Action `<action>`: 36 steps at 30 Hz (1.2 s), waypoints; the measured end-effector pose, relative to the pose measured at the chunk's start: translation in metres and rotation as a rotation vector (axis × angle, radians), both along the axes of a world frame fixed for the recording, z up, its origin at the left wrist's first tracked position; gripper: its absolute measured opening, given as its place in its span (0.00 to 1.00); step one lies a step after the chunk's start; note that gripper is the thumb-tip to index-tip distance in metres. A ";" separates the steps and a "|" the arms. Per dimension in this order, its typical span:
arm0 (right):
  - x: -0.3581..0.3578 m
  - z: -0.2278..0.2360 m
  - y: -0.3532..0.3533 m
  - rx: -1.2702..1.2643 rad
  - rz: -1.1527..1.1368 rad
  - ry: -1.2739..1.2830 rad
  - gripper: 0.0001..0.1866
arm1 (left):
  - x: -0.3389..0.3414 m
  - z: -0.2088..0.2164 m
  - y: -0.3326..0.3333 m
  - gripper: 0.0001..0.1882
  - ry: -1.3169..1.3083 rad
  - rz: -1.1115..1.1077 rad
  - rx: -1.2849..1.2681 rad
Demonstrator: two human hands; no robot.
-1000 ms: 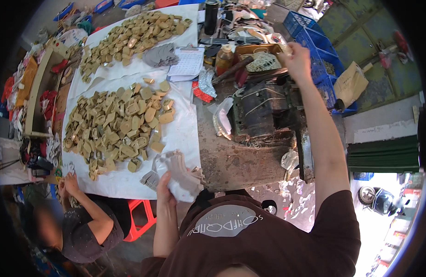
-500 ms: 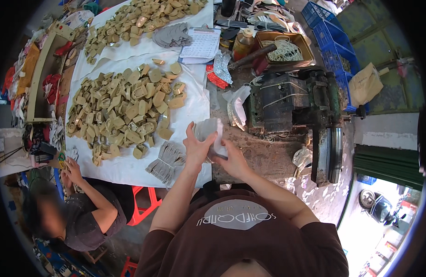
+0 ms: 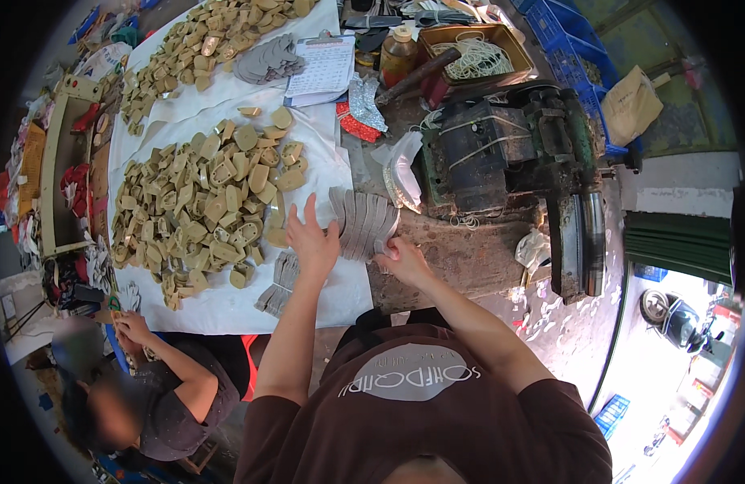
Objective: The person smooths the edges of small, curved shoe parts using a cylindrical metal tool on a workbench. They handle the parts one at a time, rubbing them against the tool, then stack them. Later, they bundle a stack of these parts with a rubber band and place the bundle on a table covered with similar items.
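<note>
Head view: a white sheet [image 3: 340,297] ends just ahead of the person's waist, tan blocks [image 3: 211,194] heaped on it. A dark machine [image 3: 485,161] stands to its right, with brown benchtop [image 3: 461,270] between. A fanned grey stack [image 3: 360,226] straddles the sheet's right edge. The left hand [image 3: 312,242] spreads its fingers apart beside it; the right hand [image 3: 406,263] bunches fingertips at its near right corner, whether pinching cannot be told.

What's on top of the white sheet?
Two piles of tan blocks, a clipboard, a grey stack, and a grey bundle partly hidden by the left arm. Grey strips in the right hand partly overlap the sheet. Bottom blocks are covered.
</note>
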State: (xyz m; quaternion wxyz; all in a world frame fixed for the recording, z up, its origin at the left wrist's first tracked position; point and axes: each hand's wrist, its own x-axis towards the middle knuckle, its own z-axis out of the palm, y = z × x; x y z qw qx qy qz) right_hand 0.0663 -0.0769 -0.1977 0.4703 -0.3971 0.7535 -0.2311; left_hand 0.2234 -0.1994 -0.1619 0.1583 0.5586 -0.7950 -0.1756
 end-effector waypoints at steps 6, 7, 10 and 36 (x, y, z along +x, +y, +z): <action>-0.012 0.036 0.024 0.005 -0.026 -0.135 0.25 | 0.011 0.010 0.054 0.19 0.404 -0.040 0.968; -0.011 0.053 0.027 0.011 0.019 -0.121 0.25 | 0.010 0.002 0.067 0.18 0.643 0.061 1.181; 0.001 0.063 0.049 -0.229 0.187 -0.020 0.24 | -0.011 0.001 0.094 0.19 1.117 0.240 1.579; -0.029 0.077 0.103 -0.266 0.251 0.331 0.07 | -0.037 0.025 0.132 0.15 0.849 -0.040 1.810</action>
